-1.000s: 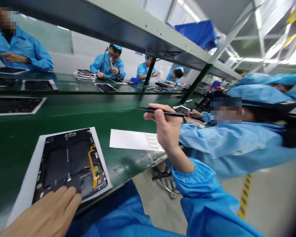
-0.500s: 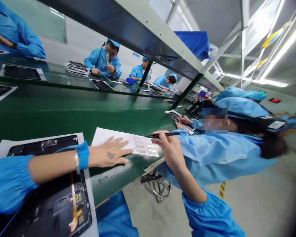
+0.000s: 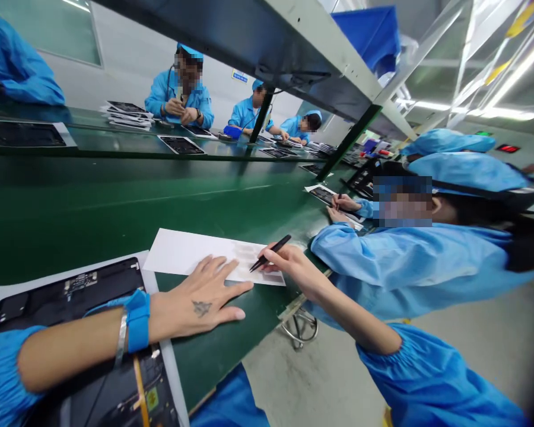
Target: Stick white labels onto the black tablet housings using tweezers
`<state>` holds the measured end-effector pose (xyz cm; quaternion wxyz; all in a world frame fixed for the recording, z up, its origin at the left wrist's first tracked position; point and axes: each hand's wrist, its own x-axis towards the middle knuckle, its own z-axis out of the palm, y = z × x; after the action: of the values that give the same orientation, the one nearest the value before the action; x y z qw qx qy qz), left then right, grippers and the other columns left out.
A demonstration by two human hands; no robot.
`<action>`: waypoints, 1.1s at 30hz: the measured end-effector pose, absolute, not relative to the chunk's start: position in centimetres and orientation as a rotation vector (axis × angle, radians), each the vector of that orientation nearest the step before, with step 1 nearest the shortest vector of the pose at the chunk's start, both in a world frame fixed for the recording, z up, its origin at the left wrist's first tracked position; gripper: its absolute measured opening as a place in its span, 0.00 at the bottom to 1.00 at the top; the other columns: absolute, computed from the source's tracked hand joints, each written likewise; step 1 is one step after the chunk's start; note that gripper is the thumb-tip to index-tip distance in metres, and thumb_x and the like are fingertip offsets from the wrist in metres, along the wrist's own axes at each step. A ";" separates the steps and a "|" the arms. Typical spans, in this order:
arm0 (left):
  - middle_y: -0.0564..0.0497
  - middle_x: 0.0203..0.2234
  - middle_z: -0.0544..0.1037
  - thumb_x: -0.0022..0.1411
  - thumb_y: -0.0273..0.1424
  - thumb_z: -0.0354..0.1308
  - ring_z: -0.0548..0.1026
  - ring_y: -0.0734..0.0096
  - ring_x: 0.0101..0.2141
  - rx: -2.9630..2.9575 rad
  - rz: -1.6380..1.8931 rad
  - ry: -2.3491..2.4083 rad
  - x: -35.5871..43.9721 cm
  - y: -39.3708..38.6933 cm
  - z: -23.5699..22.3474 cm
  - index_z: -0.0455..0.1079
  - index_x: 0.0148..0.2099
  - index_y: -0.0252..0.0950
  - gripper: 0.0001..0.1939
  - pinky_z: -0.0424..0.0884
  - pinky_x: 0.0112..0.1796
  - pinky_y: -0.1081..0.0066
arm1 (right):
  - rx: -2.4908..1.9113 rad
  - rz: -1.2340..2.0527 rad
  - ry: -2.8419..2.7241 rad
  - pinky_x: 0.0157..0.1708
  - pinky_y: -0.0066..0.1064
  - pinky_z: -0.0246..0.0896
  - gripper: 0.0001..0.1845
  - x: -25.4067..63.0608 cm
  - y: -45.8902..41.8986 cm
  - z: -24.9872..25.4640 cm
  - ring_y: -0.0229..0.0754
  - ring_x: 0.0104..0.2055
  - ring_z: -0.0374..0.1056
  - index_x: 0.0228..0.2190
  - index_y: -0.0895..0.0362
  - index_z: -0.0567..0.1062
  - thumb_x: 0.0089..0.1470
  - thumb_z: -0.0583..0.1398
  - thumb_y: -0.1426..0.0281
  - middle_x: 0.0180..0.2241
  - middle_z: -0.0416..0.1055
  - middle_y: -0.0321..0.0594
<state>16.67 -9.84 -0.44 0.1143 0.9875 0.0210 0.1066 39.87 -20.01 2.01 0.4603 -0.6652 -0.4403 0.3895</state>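
My left hand (image 3: 202, 293) lies with its fingers spread, the fingertips resting on a white sheet (image 3: 178, 249) and the thumb over the green bench. Pale rectangular stickers (image 3: 244, 252) sit in rows at the sheet's right end. Black tweezers (image 3: 273, 252) are pinched in my right hand (image 3: 291, 264), their tips pointing down at the stickers. Whether the tips grip a sticker is too small to tell. Under my left forearm is an opened tablet (image 3: 111, 290) on white backing, its inner boards and an orange flex cable showing; the forearm hides part of it.
A co-worker in blue (image 3: 396, 261) sits close on the right, working on another tablet. An overhead shelf (image 3: 289, 41) crosses above the bench (image 3: 115, 207). Across it, more workers sit beside a stack of tablets (image 3: 127, 115). The bench's front edge (image 3: 231, 373) runs below my hands.
My right hand has brought the tweezers down to the stickers, turning them from nearly level to slanting. My left hand stays spread on the sheet. The camera view has shifted slightly.
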 end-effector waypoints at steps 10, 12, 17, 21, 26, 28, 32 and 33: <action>0.41 0.65 0.60 0.73 0.45 0.49 0.55 0.41 0.65 2.837 0.402 0.174 17.4 -10.7 -2.5 0.62 0.66 0.46 0.23 0.52 0.62 0.39 | -1.747 0.999 -1.064 0.31 0.32 0.64 0.31 39.4 -19.7 2.3 0.45 0.33 0.76 0.32 0.58 0.78 0.44 0.66 0.42 0.30 0.80 0.46; 0.41 0.65 0.60 0.73 0.44 0.49 0.56 0.41 0.65 2.853 0.411 0.180 17.6 -10.8 -2.6 0.62 0.66 0.45 0.23 0.52 0.62 0.40 | -1.757 1.003 -1.044 0.32 0.32 0.64 0.31 39.5 -19.7 2.4 0.44 0.33 0.75 0.32 0.59 0.78 0.44 0.67 0.43 0.29 0.80 0.46; 0.42 0.63 0.62 0.73 0.42 0.50 0.58 0.45 0.64 2.854 0.472 0.187 17.6 -10.9 -2.6 0.63 0.64 0.46 0.21 0.53 0.62 0.41 | -1.764 1.004 -1.049 0.31 0.30 0.63 0.31 39.3 -19.6 2.7 0.43 0.32 0.74 0.32 0.59 0.78 0.44 0.67 0.43 0.29 0.80 0.45; 0.41 0.62 0.62 0.73 0.39 0.50 0.60 0.44 0.63 2.864 0.443 0.179 17.7 -10.9 -2.3 0.63 0.64 0.45 0.20 0.53 0.62 0.39 | -1.756 0.967 -1.065 0.29 0.29 0.62 0.30 39.0 -19.5 2.8 0.38 0.27 0.69 0.29 0.60 0.79 0.43 0.68 0.43 0.25 0.77 0.41; 0.40 0.62 0.64 0.72 0.38 0.50 0.61 0.43 0.62 2.889 0.420 0.165 17.7 -10.6 -1.9 0.64 0.63 0.44 0.20 0.56 0.61 0.39 | -1.718 0.940 -0.944 0.28 0.29 0.60 0.28 38.7 -19.8 2.4 0.36 0.25 0.65 0.25 0.60 0.78 0.43 0.69 0.46 0.23 0.74 0.40; 0.40 0.61 0.64 0.72 0.37 0.50 0.61 0.43 0.62 2.882 0.423 0.166 17.8 -10.7 -1.9 0.65 0.63 0.44 0.20 0.56 0.60 0.38 | -1.664 0.938 -0.868 0.29 0.29 0.60 0.27 38.3 -19.6 2.5 0.36 0.25 0.65 0.25 0.60 0.78 0.43 0.70 0.47 0.23 0.73 0.39; 0.40 0.63 0.63 0.72 0.38 0.51 0.60 0.42 0.63 2.874 0.349 0.192 18.2 -11.0 -1.6 0.64 0.64 0.46 0.21 0.55 0.59 0.37 | -1.502 0.854 -0.826 0.31 0.29 0.62 0.25 37.4 -19.0 3.9 0.37 0.28 0.64 0.23 0.59 0.78 0.41 0.71 0.49 0.24 0.71 0.38; 0.40 0.64 0.62 0.71 0.39 0.52 0.58 0.42 0.64 2.884 0.339 0.189 18.0 -10.8 -1.2 0.62 0.65 0.47 0.22 0.56 0.59 0.37 | -1.469 0.825 -0.837 0.31 0.29 0.63 0.24 37.3 -19.0 4.4 0.37 0.29 0.64 0.23 0.59 0.78 0.40 0.72 0.49 0.25 0.71 0.39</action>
<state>18.00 -10.83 -1.24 0.1155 0.9844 0.0647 0.1156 37.26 -18.96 4.36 0.5893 -0.6308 -0.3594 0.3544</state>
